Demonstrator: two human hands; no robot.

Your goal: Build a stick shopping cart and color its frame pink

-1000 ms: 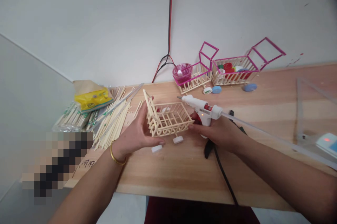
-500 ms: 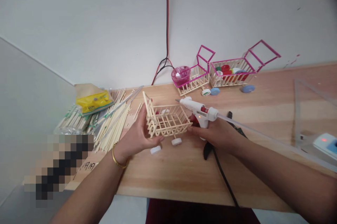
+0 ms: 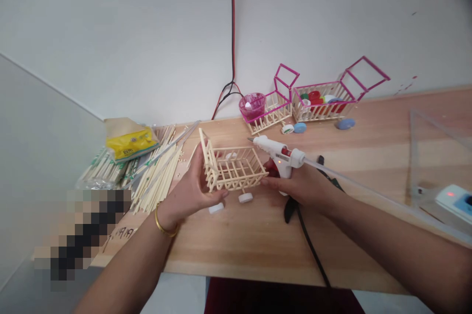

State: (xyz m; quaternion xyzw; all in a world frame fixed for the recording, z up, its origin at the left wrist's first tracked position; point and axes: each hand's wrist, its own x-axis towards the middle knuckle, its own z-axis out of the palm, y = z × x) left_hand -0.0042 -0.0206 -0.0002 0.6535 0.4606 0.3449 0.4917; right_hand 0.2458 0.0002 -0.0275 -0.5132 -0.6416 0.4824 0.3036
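A small toy cart (image 3: 239, 176) made of pale wooden sticks is between my hands, just over the table. White bottle-cap wheels (image 3: 245, 198) sit below its frame. My left hand (image 3: 193, 183) is closed around the cart's left end, where the upright stick frame rises, thumb along the near lower edge. In my right hand (image 3: 295, 183) is a white hot glue gun (image 3: 275, 149), its nozzle pointing left beyond the cart's far right corner and its orange light lit. My right fingertips also touch the cart's right end. A long clear glue stick (image 3: 342, 178) trails from the gun's back.
Two pink-trimmed stick carts (image 3: 273, 112) (image 3: 324, 102) stand by the wall, one bearing a pink cup (image 3: 252, 106). Loose sticks (image 3: 158, 176) and a yellow packet (image 3: 131, 141) lie left. Black-handled pliers (image 3: 291, 209) lie under my right hand; a power strip (image 3: 455, 201) is far right.
The view has shifted very slightly. Both hands keep their grips, and the cart and glue gun stay almost in the same place.
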